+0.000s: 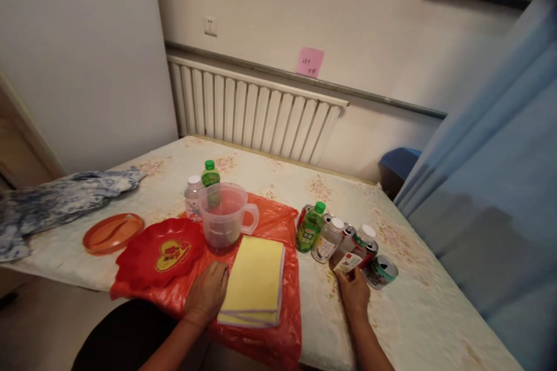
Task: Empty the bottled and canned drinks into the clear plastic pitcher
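Note:
My right hand (355, 295) has its fingers round the lower part of a white-capped plastic bottle (349, 259), which stands slightly tilted among others. Beside that bottle are a clear white-capped bottle (327, 242), a green bottle (310, 231) and a green-rimmed can (381, 272); red cans show partly behind. My left hand (208, 294) lies on a red plastic bag (285, 217) with its fingers stretched out, holding nothing. Just right of it is a stack of yellow cloths (255, 278). Beyond stands a clear plastic measuring jug (224, 217) with its handle to the right.
A red scalloped plate (137, 258) and an orange divided dish (114, 235) lie at left. Behind the jug stand a clear bottle (192, 197) and another green bottle (210, 174). Crumpled blue-white fabric (65, 203) covers the left corner; a blue curtain (487, 185) hangs at right.

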`<state>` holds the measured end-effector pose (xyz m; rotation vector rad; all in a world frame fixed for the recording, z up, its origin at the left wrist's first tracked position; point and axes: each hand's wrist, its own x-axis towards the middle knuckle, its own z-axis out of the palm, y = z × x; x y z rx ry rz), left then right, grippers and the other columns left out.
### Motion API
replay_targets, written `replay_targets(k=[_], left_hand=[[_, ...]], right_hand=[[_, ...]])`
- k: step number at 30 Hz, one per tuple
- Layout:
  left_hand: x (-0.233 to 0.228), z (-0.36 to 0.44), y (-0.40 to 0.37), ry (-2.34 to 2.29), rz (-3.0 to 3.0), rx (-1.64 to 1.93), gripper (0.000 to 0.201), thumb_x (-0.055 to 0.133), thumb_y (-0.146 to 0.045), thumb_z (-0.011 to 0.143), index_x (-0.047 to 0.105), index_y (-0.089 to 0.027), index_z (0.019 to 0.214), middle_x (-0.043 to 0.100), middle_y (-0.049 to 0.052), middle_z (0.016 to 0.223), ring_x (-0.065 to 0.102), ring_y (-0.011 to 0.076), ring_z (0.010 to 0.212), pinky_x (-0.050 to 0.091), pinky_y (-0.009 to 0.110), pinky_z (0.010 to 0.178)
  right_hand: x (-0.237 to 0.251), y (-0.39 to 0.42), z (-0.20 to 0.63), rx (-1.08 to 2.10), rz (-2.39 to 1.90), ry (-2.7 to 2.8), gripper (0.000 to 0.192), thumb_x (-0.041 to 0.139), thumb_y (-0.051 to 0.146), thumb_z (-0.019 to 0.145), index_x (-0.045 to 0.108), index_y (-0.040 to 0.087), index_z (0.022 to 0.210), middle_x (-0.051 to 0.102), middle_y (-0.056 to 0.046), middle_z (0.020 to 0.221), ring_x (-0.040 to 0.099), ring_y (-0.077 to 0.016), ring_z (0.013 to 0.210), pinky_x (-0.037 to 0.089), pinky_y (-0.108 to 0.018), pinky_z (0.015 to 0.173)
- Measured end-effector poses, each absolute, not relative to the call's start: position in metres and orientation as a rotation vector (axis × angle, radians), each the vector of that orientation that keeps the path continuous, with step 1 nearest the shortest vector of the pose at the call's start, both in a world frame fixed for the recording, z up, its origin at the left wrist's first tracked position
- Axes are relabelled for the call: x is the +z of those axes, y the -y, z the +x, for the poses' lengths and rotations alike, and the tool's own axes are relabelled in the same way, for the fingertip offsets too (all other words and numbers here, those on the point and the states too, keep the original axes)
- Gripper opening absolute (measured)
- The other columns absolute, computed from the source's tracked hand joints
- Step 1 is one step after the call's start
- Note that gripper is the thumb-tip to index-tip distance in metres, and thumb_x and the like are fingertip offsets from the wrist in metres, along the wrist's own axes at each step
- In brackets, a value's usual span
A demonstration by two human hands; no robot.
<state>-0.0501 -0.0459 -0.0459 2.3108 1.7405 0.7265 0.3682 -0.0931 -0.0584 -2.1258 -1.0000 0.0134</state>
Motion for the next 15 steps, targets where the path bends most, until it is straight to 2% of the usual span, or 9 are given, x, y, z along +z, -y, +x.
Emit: replay_targets(k=[6,10,15], left_hand=[[-0.043,-0.051,0.045,-1.672,2.264,0.791,0.032,0.031,-0.028,0.099,0.058,-0.021,0.084,0.063,0.004,0.082,0.062,0.0192,0.079,0.046,0.03,0.073],[-0.033,-0.042,0.043,-1.608,2.247,0.843,0.031,0.031,-0.028,0.1,0.058,-0.022,0.085,0.064,0.005,0.081,0.064,0.0185,0.079,0.047,0.029,0.072],[-0.009,-0.019,0.033,-1.249,2.246,0.968,0.025,0.034,-0.023,0.097,0.057,-0.021,0.086,0.065,0.006,0.082,0.061,0.0188,0.078,0.044,0.03,0.073]], right_hand=[[-0.053,0.096,0.365,0.017,-2.149,0.991,0.041,0.056,0.059,0.062,0.059,0.022,0.079,0.067,-0.007,0.068,0.061,-0.0296,0.066,0.042,-0.036,0.06],[-0.05,0.096,0.363,0.056,-2.18,0.969,0.04,0.056,0.062,0.06,0.057,0.025,0.076,0.067,-0.008,0.069,0.062,-0.0316,0.067,0.044,-0.039,0.061],[-0.044,0.101,0.362,0.138,-2.158,0.88,0.041,0.06,0.064,0.053,0.057,0.029,0.075,0.069,-0.008,0.069,0.066,-0.0377,0.072,0.05,-0.046,0.066]])
